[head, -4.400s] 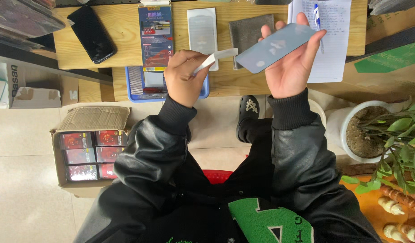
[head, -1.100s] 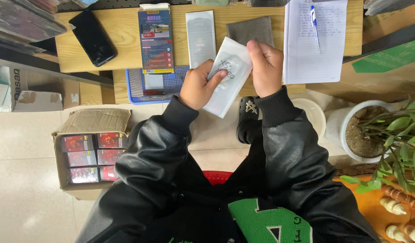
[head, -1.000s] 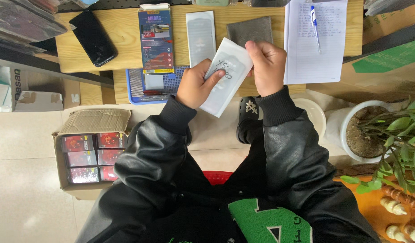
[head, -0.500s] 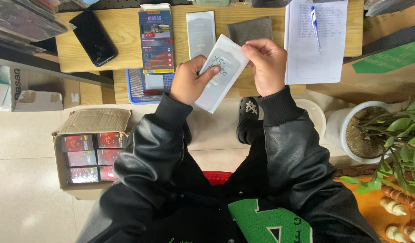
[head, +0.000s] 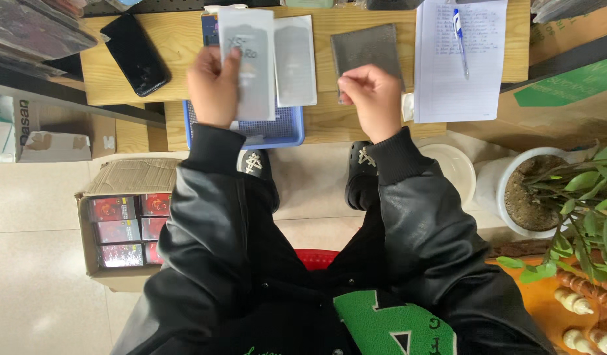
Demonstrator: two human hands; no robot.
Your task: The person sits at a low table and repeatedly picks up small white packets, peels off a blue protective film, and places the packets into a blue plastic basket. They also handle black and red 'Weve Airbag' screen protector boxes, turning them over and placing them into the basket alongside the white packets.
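My left hand (head: 213, 85) holds a flat white-and-grey packet (head: 249, 66) upright over the left part of the wooden desk (head: 178, 52), above a blue tray (head: 277, 135). A second similar white packet (head: 295, 62) lies on the desk just to its right. My right hand (head: 372, 98) hovers at the desk's front edge with fingers curled shut and nothing visible in them. It is right below a dark grey square pad (head: 366, 47).
A black phone (head: 134, 54) lies at the desk's left. A written sheet (head: 458, 72) with a blue pen (head: 458, 25) lies at the right. On the floor stand a cardboard box of red packets (head: 122, 227) and a white plant pot (head: 514, 197).
Both hands held the white packet at the middle. The right hand has let go and drawn right; the left hand has carried the packet left and up over the desk.
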